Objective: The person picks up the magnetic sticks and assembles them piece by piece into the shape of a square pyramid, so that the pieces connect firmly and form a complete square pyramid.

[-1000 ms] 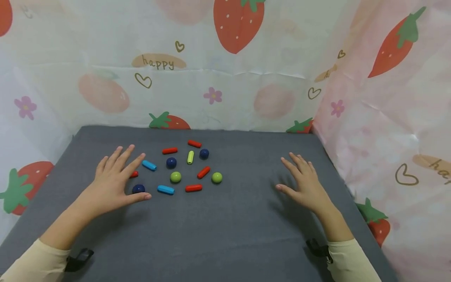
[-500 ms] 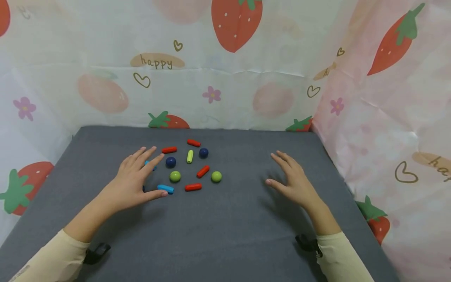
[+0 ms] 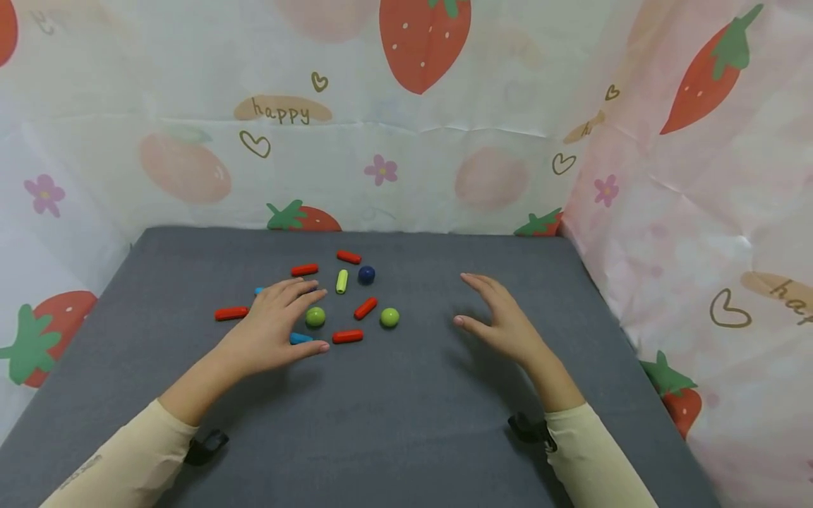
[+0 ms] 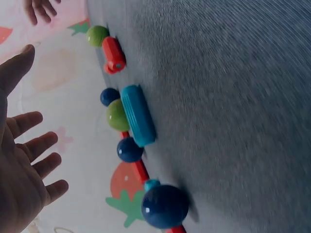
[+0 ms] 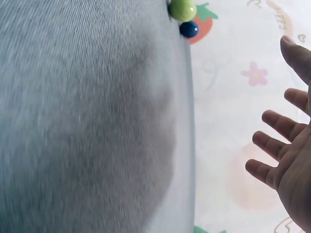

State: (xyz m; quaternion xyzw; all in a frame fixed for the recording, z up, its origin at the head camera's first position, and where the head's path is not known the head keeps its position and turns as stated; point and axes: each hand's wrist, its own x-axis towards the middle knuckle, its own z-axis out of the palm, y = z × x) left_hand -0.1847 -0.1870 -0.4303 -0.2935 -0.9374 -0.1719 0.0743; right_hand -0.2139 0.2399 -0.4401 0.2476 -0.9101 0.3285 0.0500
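My left hand [image 3: 269, 335] hovers over the left side of a scatter of beads, fingers spread and relaxed, holding nothing. It hides some blue beads in the head view. The left wrist view shows a ribbed light-blue tube bead [image 4: 138, 115] and a dark blue round bead [image 4: 165, 207] on the cloth, apart from the fingers. Near the left thumb are a green round bead [image 3: 315, 317] and a red tube bead [image 3: 347, 336]. To the right of the scatter, my right hand [image 3: 504, 328] is held above the cloth with loose fingers, touching nothing. Another green round bead [image 3: 390, 317] is nearest it.
Grey cloth [image 3: 406, 423] covers the table. Farther back lie a yellow-green tube bead [image 3: 342, 281], a dark blue round bead [image 3: 366, 274] and more red tube beads [image 3: 348, 257]. Left of my left hand lies a red tube bead [image 3: 231, 313]. A strawberry-print curtain [image 3: 406, 127] stands behind.
My left hand has moved right over the beads, uncovering a red tube bead at left. My right hand has moved left toward them. The beads have stayed in place.
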